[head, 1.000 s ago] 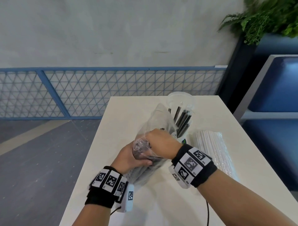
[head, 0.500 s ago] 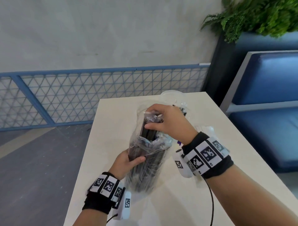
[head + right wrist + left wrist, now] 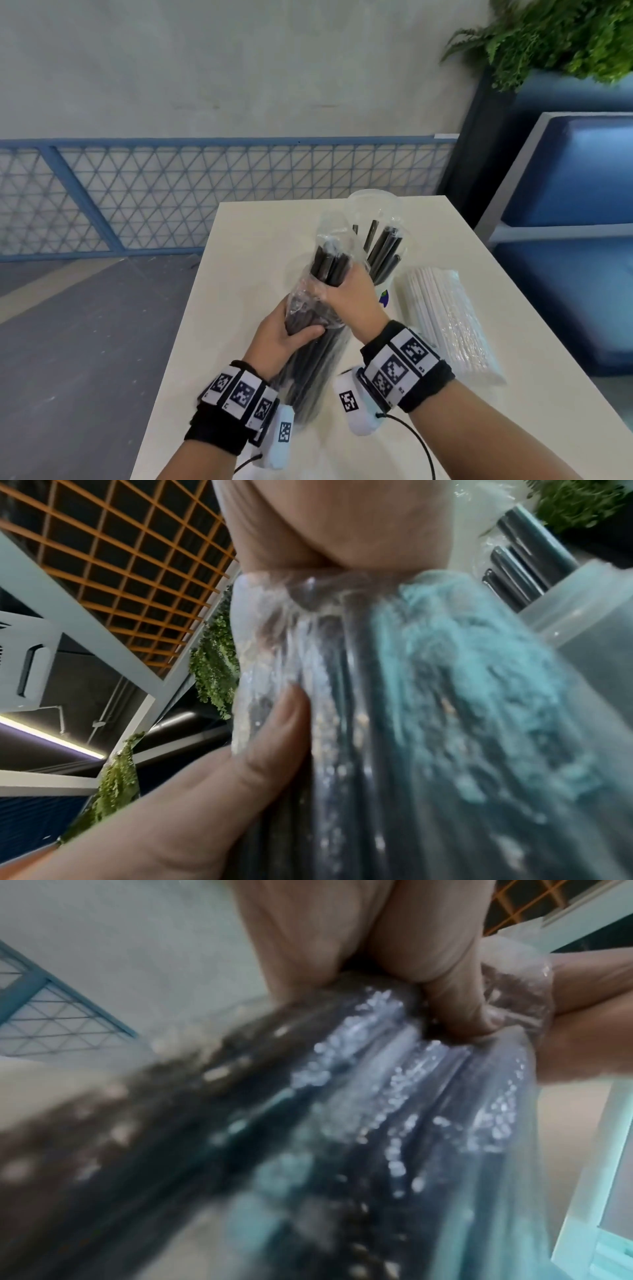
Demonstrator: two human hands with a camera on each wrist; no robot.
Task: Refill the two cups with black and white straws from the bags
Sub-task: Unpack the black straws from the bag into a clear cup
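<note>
A clear bag of black straws [image 3: 308, 359] stands tilted on the white table [image 3: 239, 274]. My left hand [image 3: 287, 334] grips the bag around its middle, thumb across the crumpled plastic [image 3: 455, 1010]. Just above it, my right hand [image 3: 349, 294] holds a bundle of black straws [image 3: 330, 263] that sticks out of the bag's mouth. Behind stands a clear cup [image 3: 376, 233] with several black straws in it. The same cup [image 3: 589, 607] shows at the right of the right wrist view. A sealed bag of white straws [image 3: 445, 318] lies to the right.
A blue mesh railing [image 3: 205, 192] runs behind the table's far edge. A blue bench [image 3: 575, 205] and a dark planter with green fern [image 3: 555, 34] stand to the right. Grey floor lies left of the table.
The right hand has come back down from the bag's top to just above the left hand, now gripping a bundle of straws. More straw ends stand out of the bag's mouth.
</note>
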